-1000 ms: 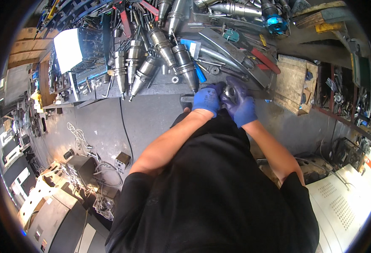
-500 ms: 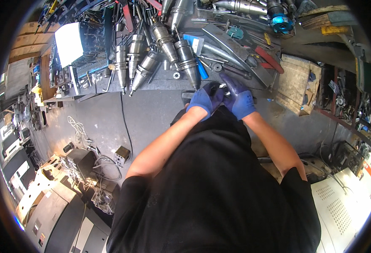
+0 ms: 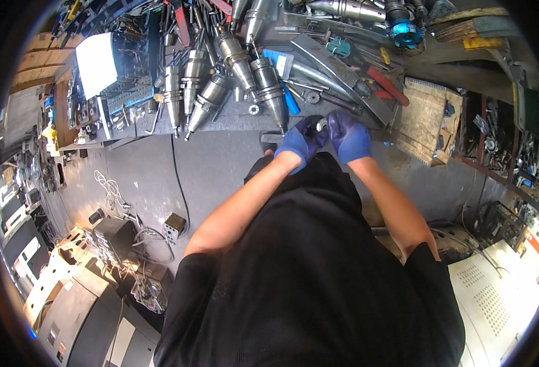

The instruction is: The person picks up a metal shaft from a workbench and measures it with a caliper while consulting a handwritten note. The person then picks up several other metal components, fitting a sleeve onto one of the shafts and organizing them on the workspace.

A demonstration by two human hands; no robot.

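Note:
At the bench's front edge, my left hand [image 3: 303,142], in a blue and purple glove, closes its fingers round a small shiny round metal part [image 3: 322,125]. The exact kind of this part cannot be made out. My right hand [image 3: 348,136], gloved alike, has its fingers curled together right beside the part; whether they grip it too is hidden. Just left of my hands lies a tapered tool holder [image 3: 272,92], its narrow end toward me. A small slotted collet [image 3: 253,109] rests next to it, and another collet [image 3: 313,97] lies beyond my hands.
More tool holders [image 3: 208,104] crowd the grey workbench [image 3: 230,124]. A blue-handled tool [image 3: 291,101], a long metal bar [image 3: 349,79] and red-handled pliers [image 3: 387,85] lie behind my hands. On the right is a worn tan box [image 3: 425,119]. A cable [image 3: 178,174] hangs at the left.
My right hand's fingers, stretched forward before, have curled in and drawn slightly apart from my left hand. The round part stays at my left fingers. The view has shifted slightly.

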